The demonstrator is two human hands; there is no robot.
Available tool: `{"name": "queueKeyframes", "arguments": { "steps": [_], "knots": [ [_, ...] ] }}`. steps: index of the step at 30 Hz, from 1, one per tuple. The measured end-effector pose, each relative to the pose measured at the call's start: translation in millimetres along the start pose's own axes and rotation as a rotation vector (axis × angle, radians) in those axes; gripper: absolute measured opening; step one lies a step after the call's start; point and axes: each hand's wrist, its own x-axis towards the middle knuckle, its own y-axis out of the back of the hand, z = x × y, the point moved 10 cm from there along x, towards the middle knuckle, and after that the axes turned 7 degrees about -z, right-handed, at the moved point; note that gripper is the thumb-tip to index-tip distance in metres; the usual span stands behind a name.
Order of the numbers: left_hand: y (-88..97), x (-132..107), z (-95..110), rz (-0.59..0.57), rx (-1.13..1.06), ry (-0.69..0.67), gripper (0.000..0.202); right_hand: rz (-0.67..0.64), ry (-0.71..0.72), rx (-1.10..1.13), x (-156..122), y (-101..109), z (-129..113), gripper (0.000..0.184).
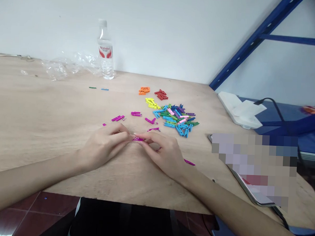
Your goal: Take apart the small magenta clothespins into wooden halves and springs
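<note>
My left hand and my right hand meet over the wooden table. Both pinch a magenta clothespin between their fingertips; much of it is covered by fingers. Just beyond lie more magenta clothespins, among them one at the left, an upright-lying one and a splayed one. Another magenta clothespin is partly behind my right hand. A magenta piece lies by my right wrist, and a small magenta bit is near my left hand.
A mixed pile of clothespins lies beyond my right hand, with orange, red and yellow groups behind. A water bottle and clear plastic wrap stand at the back left. At right are a phone-like device and white box.
</note>
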Motion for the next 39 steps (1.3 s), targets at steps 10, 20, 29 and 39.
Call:
{"name": "queueKeyframes", "arguments": {
  "steps": [10,20,29,39],
  "knots": [
    [10.2,-5.2,13.0,0.030,0.088,-0.146,0.014,-0.149,-0.270,0.630,3.1,-18.0,15.6,0.020],
    [7.4,3.6,-8.8,-0.004,-0.135,0.068,0.016,-0.154,-0.418,0.797,1.0,-26.0,40.9,0.021],
    [-3.4,1.9,-8.4,-0.071,-0.161,0.029,0.014,-0.188,-0.477,0.828,-2.6,-36.2,38.4,0.016],
    [-6.6,-0.8,-11.3,-0.026,-0.199,0.055,0.012,-0.180,-0.492,0.772,-3.8,-36.0,39.6,0.013]
  ]
}}
